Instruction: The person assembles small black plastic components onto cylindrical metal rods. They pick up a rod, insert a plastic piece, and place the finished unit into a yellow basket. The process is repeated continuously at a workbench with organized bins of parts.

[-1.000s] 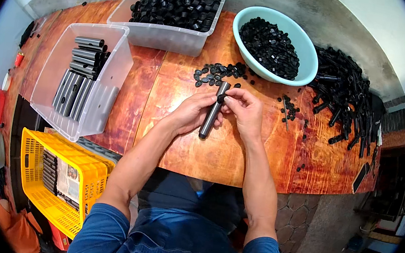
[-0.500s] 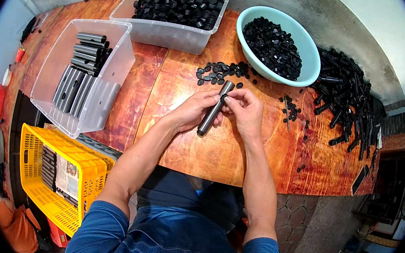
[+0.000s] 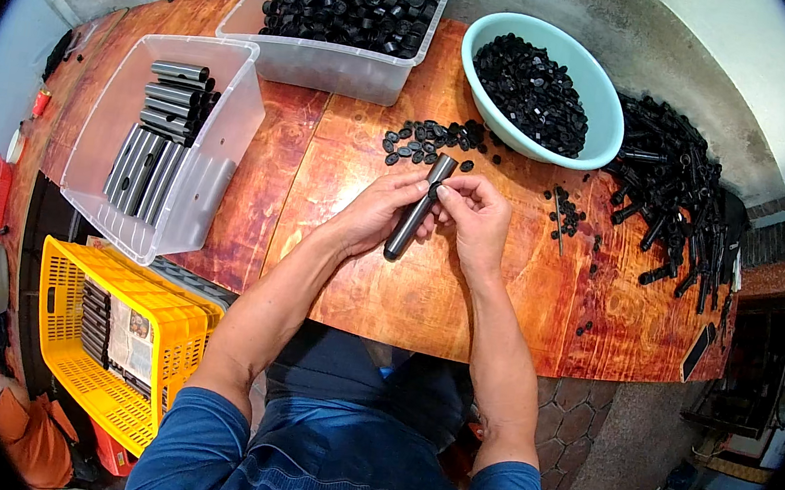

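Wooden table (image 3: 332, 267): left hand (image 3: 382, 210) clamped on dark metal tube (image 3: 419, 207); right hand (image 3: 478, 218) pinching small black cap (image 3: 435, 190) at tube's top; loose caps (image 3: 429, 139) nearby.

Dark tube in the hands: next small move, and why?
Probably press the small black cap into the dark tube near its upper end. The left hand holds the tube tilted above the wooden table, and the right hand pinches the cap right at it, seemingly not yet seated.
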A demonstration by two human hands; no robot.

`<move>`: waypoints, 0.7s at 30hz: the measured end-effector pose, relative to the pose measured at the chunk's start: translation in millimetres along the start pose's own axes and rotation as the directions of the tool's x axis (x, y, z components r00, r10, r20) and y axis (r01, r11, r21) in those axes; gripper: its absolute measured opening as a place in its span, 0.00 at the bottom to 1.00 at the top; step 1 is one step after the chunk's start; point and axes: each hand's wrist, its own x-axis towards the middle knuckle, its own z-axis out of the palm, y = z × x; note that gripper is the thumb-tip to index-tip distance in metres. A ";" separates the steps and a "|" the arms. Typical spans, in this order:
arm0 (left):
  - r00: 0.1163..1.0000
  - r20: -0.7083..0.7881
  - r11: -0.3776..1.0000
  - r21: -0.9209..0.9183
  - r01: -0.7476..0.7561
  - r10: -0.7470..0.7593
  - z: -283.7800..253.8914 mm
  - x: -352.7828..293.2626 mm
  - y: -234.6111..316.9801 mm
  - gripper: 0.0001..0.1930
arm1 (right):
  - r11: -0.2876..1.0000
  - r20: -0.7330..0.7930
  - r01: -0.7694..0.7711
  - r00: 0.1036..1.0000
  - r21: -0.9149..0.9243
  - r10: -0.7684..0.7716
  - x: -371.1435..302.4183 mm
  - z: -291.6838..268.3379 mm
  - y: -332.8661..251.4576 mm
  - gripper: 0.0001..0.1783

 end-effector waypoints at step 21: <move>0.996 -0.066 0.998 -0.021 -0.063 0.062 3.3 -1.2 2.4 0.18 | 0.999 0.069 -0.015 0.998 0.044 0.011 -1.3 0.2 1.1 0.06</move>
